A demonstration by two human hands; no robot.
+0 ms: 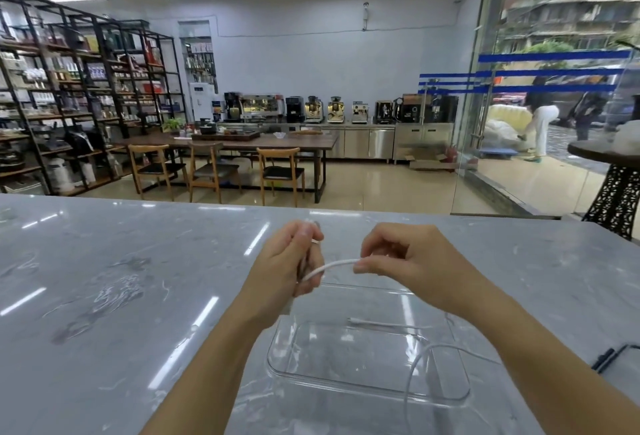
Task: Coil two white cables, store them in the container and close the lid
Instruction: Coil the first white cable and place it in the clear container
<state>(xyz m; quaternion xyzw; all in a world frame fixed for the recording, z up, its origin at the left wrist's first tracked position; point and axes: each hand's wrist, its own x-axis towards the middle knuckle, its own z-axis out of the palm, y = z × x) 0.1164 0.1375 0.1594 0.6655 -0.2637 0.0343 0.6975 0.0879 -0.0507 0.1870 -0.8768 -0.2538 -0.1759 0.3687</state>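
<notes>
Overhead, both hands — left hand, right hand — pinch a white cable above the clear container.

surface: grey marble counter | on it: clear container, second white cable, black-edged lid

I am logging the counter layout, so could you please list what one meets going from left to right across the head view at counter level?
Left hand → white cable stretched between the hands → right hand → lid at the right edge.
</notes>
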